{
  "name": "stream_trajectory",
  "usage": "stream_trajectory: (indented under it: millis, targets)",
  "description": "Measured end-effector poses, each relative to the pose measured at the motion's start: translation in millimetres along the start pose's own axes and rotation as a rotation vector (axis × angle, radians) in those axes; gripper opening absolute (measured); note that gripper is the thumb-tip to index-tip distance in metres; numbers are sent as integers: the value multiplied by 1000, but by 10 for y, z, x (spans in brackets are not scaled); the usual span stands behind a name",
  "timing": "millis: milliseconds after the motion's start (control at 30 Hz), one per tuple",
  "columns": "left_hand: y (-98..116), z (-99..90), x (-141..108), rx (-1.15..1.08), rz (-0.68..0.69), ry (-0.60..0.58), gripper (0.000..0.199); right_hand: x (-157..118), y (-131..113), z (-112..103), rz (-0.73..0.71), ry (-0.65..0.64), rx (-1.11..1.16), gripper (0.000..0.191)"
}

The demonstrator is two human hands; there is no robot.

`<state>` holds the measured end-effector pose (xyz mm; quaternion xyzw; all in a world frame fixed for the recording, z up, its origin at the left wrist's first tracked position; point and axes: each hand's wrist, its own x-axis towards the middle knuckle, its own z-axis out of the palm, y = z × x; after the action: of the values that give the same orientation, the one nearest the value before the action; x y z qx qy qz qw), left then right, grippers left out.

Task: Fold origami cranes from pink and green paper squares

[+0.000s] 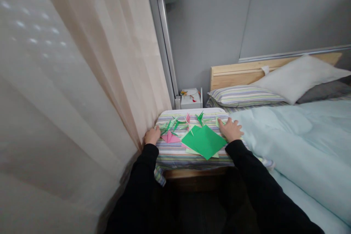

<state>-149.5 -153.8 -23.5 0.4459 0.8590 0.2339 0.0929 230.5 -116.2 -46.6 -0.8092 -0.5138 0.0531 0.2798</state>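
Note:
A small table (178, 156) with a striped cloth cover stands in front of me. My left hand (153, 136) rests at its left edge beside the curtain, fingers only partly visible and seemingly loose. At the right edge, my right hand (231, 129) lies with its fingers spread, the thumb near a pale green paper piece (217, 122). Between the hands, a green paper square (204, 141) covers pink and light green sheets. Behind it stand folded paper cranes, among them a dark green crane (200, 118) and a pink crane (188, 117). A pink folded paper (170, 137) lies nearer my left hand.
A beige curtain (131, 44) hangs close on the left. To the right is a bed with a pale blue quilt (296, 131), a striped pillow (244, 95) and a white pillow (304, 75). Behind the table, a white nightstand (189, 99) holds small items.

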Motion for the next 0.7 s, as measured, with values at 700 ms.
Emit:
stream_trajectory:
  millis: [700]
  targets:
    - [1148,657,-1129,-422,968,-363,27,-500,-129,-124,-537,-265,-118,51]
